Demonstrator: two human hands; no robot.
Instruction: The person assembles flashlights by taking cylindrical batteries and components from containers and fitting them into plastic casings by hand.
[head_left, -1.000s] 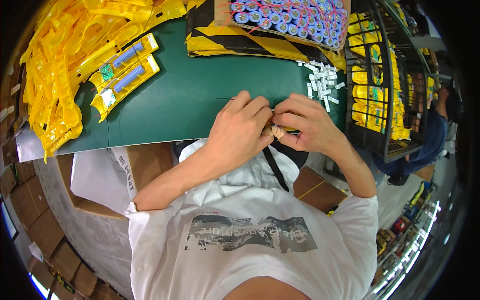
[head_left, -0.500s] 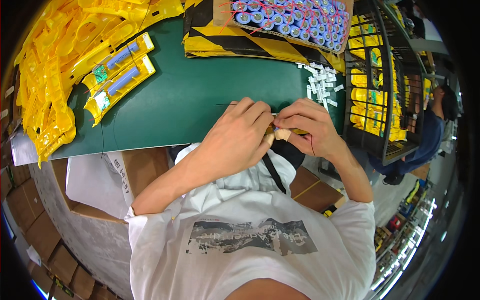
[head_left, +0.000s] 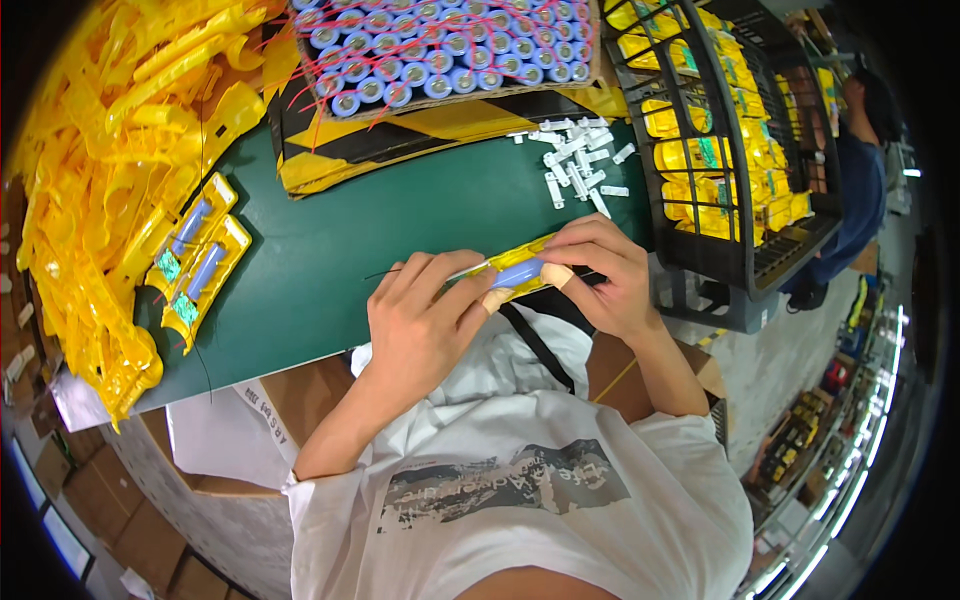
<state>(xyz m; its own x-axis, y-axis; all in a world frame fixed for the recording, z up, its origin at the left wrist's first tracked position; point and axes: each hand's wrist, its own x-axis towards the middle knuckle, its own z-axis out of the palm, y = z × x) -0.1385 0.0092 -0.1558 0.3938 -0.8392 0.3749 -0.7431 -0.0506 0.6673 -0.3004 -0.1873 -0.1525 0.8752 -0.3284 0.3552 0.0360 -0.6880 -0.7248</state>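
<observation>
Hands: left hand [head_left: 425, 320] and right hand [head_left: 600, 275], centre of frame, both curled shut around one yellow holder [head_left: 520, 272], steadying each end.
Cell: blue battery cell [head_left: 518, 271] lies seated in that holder, thumbs pressing beside it.
Mat: green mat [head_left: 330, 250] beneath.
Left edge: finished holders [head_left: 195, 262] laid aside.
Top: tray of cells [head_left: 450, 50] within reach.

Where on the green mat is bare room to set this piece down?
Bare green mat lies between the two filled yellow holders and the left hand. Crowded: white tabs near the black basket, yellow pile on the left.
</observation>
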